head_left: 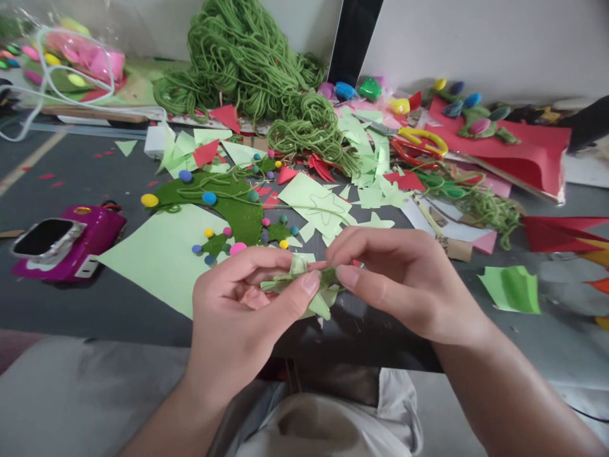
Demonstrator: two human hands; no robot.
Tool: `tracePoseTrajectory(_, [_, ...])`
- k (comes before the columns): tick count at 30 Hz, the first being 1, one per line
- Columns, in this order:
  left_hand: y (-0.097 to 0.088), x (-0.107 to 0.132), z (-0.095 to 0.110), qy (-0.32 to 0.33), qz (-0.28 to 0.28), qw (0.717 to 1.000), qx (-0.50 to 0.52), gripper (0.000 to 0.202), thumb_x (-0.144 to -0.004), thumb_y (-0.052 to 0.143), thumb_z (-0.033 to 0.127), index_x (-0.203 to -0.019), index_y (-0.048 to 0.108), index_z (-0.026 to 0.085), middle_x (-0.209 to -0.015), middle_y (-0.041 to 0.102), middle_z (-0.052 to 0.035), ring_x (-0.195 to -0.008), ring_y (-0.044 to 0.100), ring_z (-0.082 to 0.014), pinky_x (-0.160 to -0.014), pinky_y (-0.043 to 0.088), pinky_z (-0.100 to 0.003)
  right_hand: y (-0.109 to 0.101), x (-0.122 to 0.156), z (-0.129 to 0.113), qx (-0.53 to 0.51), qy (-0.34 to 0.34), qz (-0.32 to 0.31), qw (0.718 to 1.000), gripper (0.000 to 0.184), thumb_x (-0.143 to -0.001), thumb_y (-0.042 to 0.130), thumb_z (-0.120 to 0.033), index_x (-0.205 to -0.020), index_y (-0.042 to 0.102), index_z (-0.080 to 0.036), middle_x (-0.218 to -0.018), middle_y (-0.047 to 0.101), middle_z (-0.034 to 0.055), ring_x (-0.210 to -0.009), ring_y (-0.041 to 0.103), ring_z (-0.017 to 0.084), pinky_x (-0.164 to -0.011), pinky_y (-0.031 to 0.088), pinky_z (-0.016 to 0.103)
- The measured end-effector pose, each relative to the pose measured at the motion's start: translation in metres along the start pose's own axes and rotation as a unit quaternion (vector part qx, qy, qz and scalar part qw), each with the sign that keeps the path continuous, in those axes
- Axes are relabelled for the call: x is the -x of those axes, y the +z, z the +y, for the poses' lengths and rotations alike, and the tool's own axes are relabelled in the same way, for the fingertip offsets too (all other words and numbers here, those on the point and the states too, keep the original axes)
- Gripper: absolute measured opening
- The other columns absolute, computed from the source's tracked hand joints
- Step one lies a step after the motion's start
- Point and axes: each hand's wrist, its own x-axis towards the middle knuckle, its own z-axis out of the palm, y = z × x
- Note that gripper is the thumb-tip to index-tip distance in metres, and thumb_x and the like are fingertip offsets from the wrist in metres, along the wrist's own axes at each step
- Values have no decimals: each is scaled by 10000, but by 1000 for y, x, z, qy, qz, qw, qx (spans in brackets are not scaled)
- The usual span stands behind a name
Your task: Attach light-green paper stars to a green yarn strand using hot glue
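My left hand (247, 311) pinches a small green star (320, 307) between thumb and fingers, above the table's front edge. Pale green points of it stick out below and above the thumb. Closed at the star's right side, my right hand (404, 279) has its thumb and fingertips on a darker green, textured part; whether that part is yarn or felt I cannot tell. Just beyond my hands lies a dark green crescent (238, 200) with coloured pompoms. Pale green paper (297, 190) with a star outline drawn on it rests beside the crescent.
A large pale green sheet (152, 260) and a purple device (98, 238) with a watch-like screen lie left. Green yarn (242, 57) is heaped at the back. Scissors (421, 143), paper scraps (373, 162) and red sheets (528, 146) spread rightward. Folded green paper (514, 289) sits near right.
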Motion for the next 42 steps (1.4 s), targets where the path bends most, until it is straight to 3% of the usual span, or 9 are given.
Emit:
tracePoseTrajectory(13, [6, -4, 5, -12, 32, 999, 32, 153, -722, 878, 194, -770, 733, 201, -730, 750, 3, -686, 781, -193, -561, 618, -183, -2, 0, 2, -7, -5, -15, 1000, 85, -925, 685, -245, -874, 715, -183, -870, 693, 44, -778, 614, 152, -730, 521, 301])
tracePoseTrajectory(19, [1, -4, -2, -29, 53, 998, 31, 231, -698, 909, 294, -826, 742, 200, -731, 753, -10, -655, 757, -184, -558, 618, -221, 1, 1, 3, 1, -2, -17, 1000, 94, -927, 689, -232, -845, 705, -189, -819, 679, 26, -741, 586, 136, -712, 502, 286])
tracePoseTrajectory(31, [-2, -6, -4, -65, 1, 992, 109, 193, -736, 892, 271, -853, 746, 223, -750, 748, 2, -798, 787, -233, -665, 653, -288, 5, -1, 3, 2, 7, -30, 1000, 133, -941, 683, -272, -846, 687, -179, -809, 666, 26, -753, 584, 138, -728, 501, 289])
tracePoseTrajectory(36, [-3, -7, -3, -40, 19, 998, 52, 200, -732, 895, 281, -859, 753, 221, -750, 745, -5, -763, 784, -230, -610, 643, -267, -2, 0, 0, 57, 3, -39, 998, 56, -918, 690, -243, -902, 697, -190, -886, 693, 45, -810, 603, 163, -773, 507, 311])
tracePoseTrajectory(39, [-3, -6, 1, -32, 16, 999, -15, 187, -742, 883, 285, -858, 758, 209, -787, 767, -28, -707, 769, -218, -591, 643, -274, -6, 0, -1, 78, -16, -20, 997, 109, -907, 698, -265, -994, 705, -200, -955, 704, 57, -852, 610, 178, -785, 503, 321])
tracePoseTrajectory(42, [-2, -5, 6, -21, -12, 999, -45, 172, -741, 877, 257, -858, 761, 208, -806, 772, -32, -698, 761, -211, -594, 645, -276, -5, -2, 1, 73, -9, -18, 997, 122, -914, 710, -317, -930, 701, -196, -870, 695, 41, -778, 593, 161, -724, 484, 305])
